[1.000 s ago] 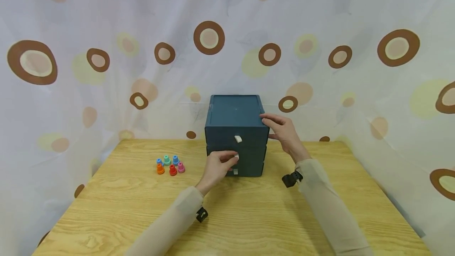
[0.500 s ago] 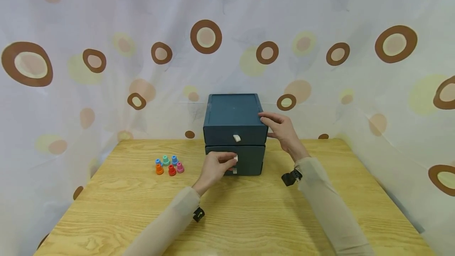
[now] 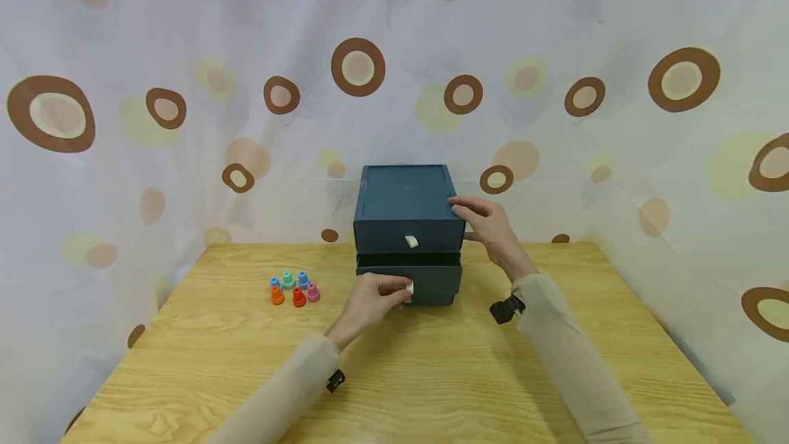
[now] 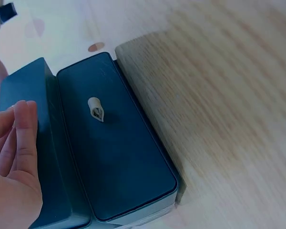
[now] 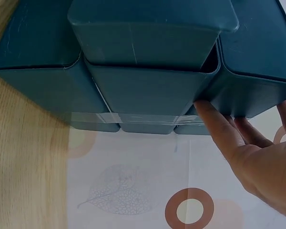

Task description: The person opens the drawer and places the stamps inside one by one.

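A dark blue drawer cabinet (image 3: 403,190) stands on the wooden table, with its drawers stacked one above another. Its middle drawer (image 3: 439,284) is pulled partly out, and a dark gap shows above its front. My left hand (image 3: 370,300) pinches that drawer's white pull tab (image 3: 409,288) between thumb and fingers. On the upper right edge of the cabinet rests my right hand (image 3: 491,230), its fingers extended against the top and side. The top drawer is closed, with a white tab (image 3: 411,242). In the left wrist view the bottom drawer (image 4: 117,157) is closed too.
Several small coloured cone-shaped pieces, among them an orange one (image 3: 277,295) and a red one (image 3: 298,297), stand in a cluster on the table (image 3: 444,375) left of the cabinet. A patterned curtain (image 3: 394,122) hangs close behind and at both sides.
The middle drawer has come out toward me, with my left hand moving slightly nearer while pinching its tab. My right hand stays at the cabinet's upper right edge.
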A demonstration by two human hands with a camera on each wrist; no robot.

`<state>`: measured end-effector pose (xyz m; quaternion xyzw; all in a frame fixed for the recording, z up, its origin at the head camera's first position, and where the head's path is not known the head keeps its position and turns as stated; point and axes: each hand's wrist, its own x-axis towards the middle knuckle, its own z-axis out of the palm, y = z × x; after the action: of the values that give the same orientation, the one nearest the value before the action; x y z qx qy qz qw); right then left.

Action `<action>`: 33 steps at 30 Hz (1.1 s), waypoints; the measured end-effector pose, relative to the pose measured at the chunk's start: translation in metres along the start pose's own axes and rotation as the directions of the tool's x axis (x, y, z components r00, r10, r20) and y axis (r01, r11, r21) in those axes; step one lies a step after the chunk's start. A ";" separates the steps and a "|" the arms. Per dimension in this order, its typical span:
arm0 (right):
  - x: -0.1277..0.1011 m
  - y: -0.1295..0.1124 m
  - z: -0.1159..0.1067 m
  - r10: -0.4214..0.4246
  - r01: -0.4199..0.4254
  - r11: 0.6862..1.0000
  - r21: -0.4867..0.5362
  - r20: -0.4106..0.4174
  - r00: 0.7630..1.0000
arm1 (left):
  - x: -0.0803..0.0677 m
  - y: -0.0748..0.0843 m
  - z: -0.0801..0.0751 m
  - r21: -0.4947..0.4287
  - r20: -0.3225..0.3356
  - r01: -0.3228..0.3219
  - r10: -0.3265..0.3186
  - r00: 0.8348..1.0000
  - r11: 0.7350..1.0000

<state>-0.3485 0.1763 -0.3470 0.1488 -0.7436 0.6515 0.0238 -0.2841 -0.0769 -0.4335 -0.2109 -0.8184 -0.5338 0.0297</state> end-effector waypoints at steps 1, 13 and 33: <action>0.000 0.000 0.000 0.005 -0.005 1.000 0.004 0.000 1.000 | -0.002 0.001 0.000 0.006 0.001 -0.002 0.002 1.000 1.000; 0.000 -0.001 -0.001 0.000 0.000 1.000 -0.003 0.021 1.000 | -0.011 0.005 -0.001 0.046 0.040 -0.104 0.102 0.994 0.994; 0.001 0.001 -0.003 0.003 -0.003 1.000 -0.017 0.024 1.000 | -0.028 0.007 0.001 0.124 0.086 -0.202 0.192 0.978 0.972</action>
<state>-0.3498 0.1789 -0.3476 0.1552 -0.7496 0.6432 0.0152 -0.2564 -0.0824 -0.4358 -0.3082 -0.8274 -0.4648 0.0662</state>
